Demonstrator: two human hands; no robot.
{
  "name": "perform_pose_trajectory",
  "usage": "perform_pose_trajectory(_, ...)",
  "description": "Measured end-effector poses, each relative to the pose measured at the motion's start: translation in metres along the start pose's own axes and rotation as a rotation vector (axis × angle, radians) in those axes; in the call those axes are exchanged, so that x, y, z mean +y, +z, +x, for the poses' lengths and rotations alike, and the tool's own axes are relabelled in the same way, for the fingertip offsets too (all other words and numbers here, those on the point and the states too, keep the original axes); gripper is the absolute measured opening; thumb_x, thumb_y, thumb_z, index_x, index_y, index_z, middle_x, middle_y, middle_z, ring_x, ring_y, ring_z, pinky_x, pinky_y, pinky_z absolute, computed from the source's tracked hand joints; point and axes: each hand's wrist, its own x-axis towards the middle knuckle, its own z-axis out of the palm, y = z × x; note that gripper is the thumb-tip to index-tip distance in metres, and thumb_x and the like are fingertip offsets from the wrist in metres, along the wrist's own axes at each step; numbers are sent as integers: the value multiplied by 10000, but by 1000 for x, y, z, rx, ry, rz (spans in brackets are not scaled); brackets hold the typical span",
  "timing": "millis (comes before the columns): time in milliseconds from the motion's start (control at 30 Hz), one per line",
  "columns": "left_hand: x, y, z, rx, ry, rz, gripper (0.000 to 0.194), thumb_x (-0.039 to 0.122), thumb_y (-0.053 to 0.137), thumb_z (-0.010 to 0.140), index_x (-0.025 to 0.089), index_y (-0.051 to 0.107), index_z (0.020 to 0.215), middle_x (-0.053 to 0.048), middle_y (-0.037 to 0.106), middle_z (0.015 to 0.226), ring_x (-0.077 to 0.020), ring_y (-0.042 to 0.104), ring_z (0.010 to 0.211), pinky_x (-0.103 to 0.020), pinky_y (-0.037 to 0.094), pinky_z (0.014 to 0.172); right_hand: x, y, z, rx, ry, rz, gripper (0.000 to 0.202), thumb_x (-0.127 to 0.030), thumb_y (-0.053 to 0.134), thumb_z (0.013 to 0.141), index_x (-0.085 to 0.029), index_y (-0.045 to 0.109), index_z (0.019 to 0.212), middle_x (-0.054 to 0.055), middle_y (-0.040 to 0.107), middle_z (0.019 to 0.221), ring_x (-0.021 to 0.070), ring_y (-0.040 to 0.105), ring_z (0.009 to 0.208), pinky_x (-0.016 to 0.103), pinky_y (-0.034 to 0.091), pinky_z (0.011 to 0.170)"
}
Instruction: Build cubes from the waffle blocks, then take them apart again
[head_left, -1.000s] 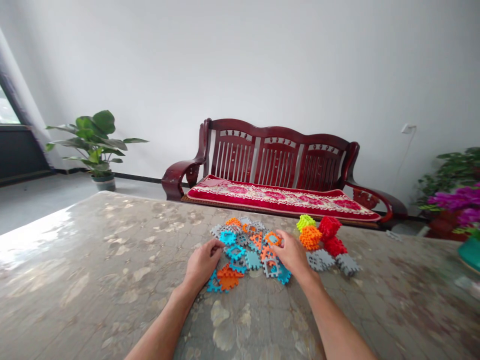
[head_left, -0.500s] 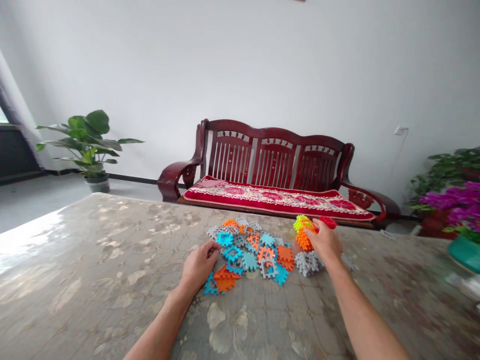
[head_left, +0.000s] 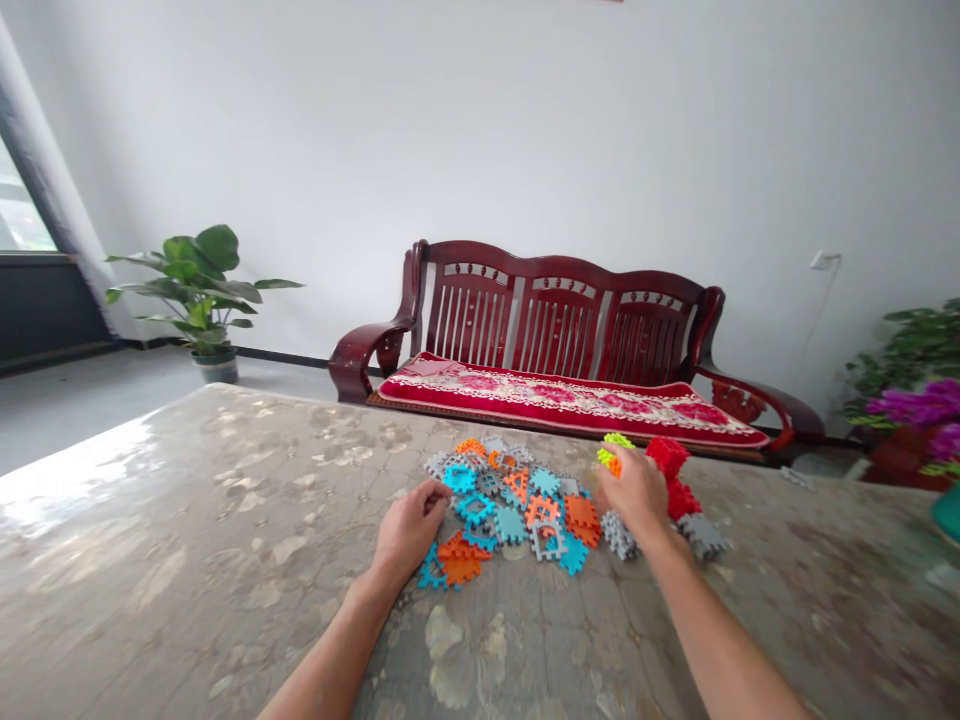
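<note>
On the table, a loose pile of toothed plastic puzzle tiles (head_left: 511, 525) in blue, teal, orange and grey lies between my hands. My left hand (head_left: 411, 520) rests at the pile's left edge with its fingers curled in, close to a bright blue tile (head_left: 460, 478). Whether anything is in those fingers is hidden. My right hand (head_left: 634, 490) is closed over an orange block (head_left: 615, 467) of toothed pieces, mostly covered by the hand. Yellow-green pieces (head_left: 616, 441) show just behind it. Red blocks (head_left: 667, 457) stand right of this hand, and grey pieces (head_left: 618, 537) lie below it.
A patterned cloth covers the table (head_left: 247, 520). Another grey tile cluster (head_left: 703, 537) lies right of my right wrist, and a small grey piece (head_left: 796, 478) is farther right. Beyond the table stands a wooden bench (head_left: 555, 310). Potted plants (head_left: 210, 290) flank it.
My right hand has shifted from the red blocks toward the orange block and now covers most of it. The red blocks show more fully. My left hand stays by the pile; the view has turned slightly left.
</note>
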Motion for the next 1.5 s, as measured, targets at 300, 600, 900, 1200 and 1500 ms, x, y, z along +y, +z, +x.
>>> perform_pose_trajectory(300,3,-1,-1,17,-16,-59,196,263,513,828,227,682,921,20,716,795,-137,640,750,-204,409,675,-104,41,-7,-318,-333,165,462,-214,536,791,-224,599,1249,37,613,1295,224,501,1190,333,342,1032)
perform_pose_trajectory(600,6,-2,-3,13,-22,-76,181,221,522,830,228,692,892,20,717,782,-132,638,752,-203,396,669,-129,71,21,-478,-364,64,605,-221,582,693,-247,556,1296,71,656,1212,280,556,1129,380,406,924)
perform_pose_trajectory(900,7,-2,-3,17,-11,-76,170,226,519,835,231,684,878,22,722,809,-128,642,764,-202,384,667,-134,75,11,-441,-345,170,385,-162,543,727,-287,691,1059,23,713,1065,230,594,1041,319,404,888)
perform_pose_trajectory(1200,4,-1,-2,13,-22,-37,195,255,513,832,245,695,900,27,715,795,-135,637,761,-206,379,662,-112,55,1,-364,-157,603,264,-291,467,803,-217,700,904,14,726,851,179,641,803,258,452,741)
perform_pose_trajectory(1500,1,1,-1,-1,-2,-16,195,264,512,826,243,690,900,32,696,753,-128,621,721,-196,369,639,-60,44,-18,-329,97,820,322,-362,545,707,-140,677,900,73,725,843,220,664,789,306,508,709)
